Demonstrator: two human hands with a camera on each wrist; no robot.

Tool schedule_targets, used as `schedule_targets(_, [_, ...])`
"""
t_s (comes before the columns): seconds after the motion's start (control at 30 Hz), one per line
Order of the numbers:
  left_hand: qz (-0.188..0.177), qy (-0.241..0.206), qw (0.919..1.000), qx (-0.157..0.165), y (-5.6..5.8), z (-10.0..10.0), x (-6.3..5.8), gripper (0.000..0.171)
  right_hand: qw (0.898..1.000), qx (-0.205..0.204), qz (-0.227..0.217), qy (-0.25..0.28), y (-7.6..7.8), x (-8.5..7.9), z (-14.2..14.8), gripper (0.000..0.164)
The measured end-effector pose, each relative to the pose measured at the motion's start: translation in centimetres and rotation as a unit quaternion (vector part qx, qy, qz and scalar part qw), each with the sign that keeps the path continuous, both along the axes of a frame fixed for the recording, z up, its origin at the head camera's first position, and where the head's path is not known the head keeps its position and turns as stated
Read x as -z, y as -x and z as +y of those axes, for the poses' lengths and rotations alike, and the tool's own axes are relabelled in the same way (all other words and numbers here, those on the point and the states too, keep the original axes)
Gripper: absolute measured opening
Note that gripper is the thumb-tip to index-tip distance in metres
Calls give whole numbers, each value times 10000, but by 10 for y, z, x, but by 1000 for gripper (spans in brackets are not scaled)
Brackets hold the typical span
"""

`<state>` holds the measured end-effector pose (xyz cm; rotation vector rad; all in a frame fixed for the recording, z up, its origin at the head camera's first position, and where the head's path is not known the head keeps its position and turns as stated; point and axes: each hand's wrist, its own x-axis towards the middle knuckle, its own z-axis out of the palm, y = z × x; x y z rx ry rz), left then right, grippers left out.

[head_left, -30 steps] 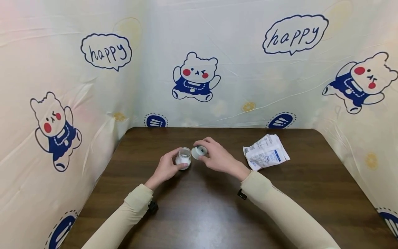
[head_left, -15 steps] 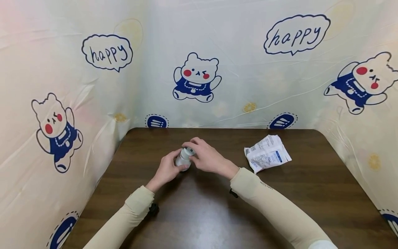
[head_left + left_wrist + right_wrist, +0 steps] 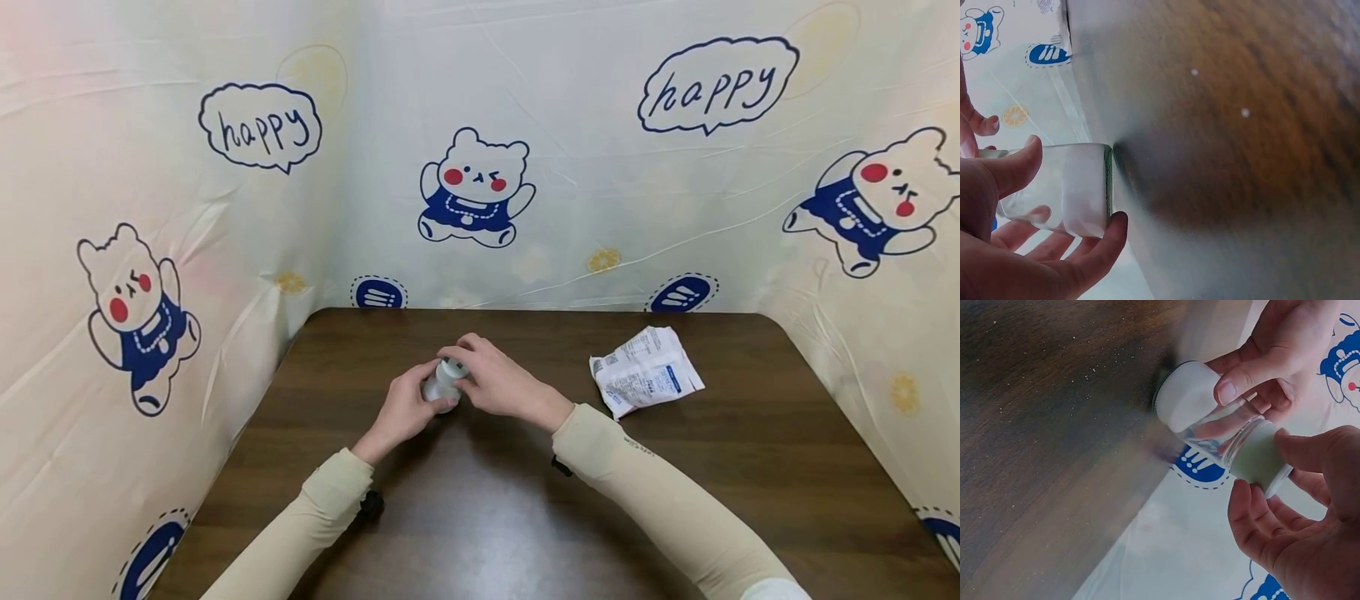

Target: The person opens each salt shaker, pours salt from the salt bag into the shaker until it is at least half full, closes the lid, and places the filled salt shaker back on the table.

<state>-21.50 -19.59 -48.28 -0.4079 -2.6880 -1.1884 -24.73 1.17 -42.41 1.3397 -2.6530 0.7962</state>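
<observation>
A small clear glass jar with white contents in its lower part stands on the table. My left hand grips the jar's body, thumb on one side and fingers round the other. On the jar's mouth sits a pale green lid, which my right hand pinches between thumb and fingers. In the head view the fingers hide much of the lid and jar. How tightly the lid sits, I cannot tell.
A white printed packet lies on the right of the brown table. White specks dot the tabletop. A printed curtain stands behind and along both sides.
My right hand has moved left with the lid and brought it onto the jar's mouth, which was uncovered before. The left hand stays on the jar.
</observation>
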Motion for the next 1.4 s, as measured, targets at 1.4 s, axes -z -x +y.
schedule_targets(1.4, [-97, 131, 9998, 90, 2, 0, 0, 64, 9970, 686, -22, -355, 4, -4, 0, 49])
